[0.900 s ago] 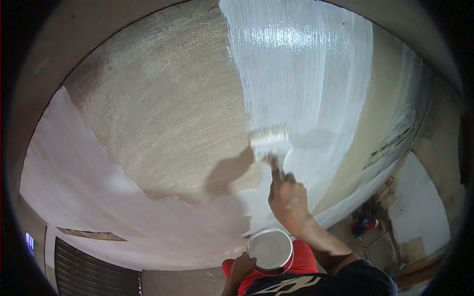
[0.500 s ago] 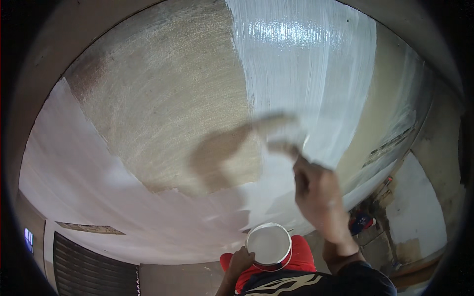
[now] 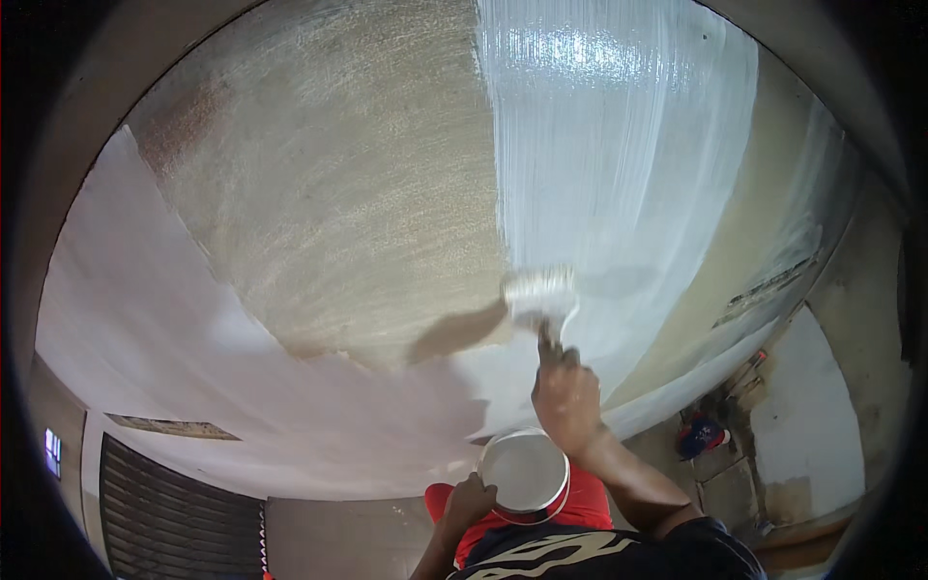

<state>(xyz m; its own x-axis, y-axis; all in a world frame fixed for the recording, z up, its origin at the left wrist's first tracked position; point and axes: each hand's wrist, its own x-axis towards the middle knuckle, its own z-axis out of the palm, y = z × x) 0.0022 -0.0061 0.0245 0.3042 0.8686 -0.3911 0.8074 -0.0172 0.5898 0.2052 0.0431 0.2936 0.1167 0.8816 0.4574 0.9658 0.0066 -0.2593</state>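
My right hand (image 3: 567,394) is closed around the handle of a wide paintbrush (image 3: 541,295). White paint coats its bristles, which point up at the wall where fresh white meets bare beige. At my lap, my left hand (image 3: 471,500) grips the left rim of a round white bucket (image 3: 525,469). Pale paint fills the bucket, and a thin wire handle hangs at its front. Wet white paint (image 3: 599,145) with vertical streaks covers the wall's right part. To its left lies an unpainted beige patch (image 3: 358,184), crossed by the shadow of my hand and brush.
Duller white paint (image 3: 319,425) borders the beige patch below and at left. A dark slatted shutter (image 3: 179,517) stands at lower left. A dark blue and red item (image 3: 703,437) lies on the floor at right, near a pale wall section (image 3: 812,416).
My right hand and the paintbrush have moved a little left and down, and the bristles now point upward. The left hand still holds the bucket.
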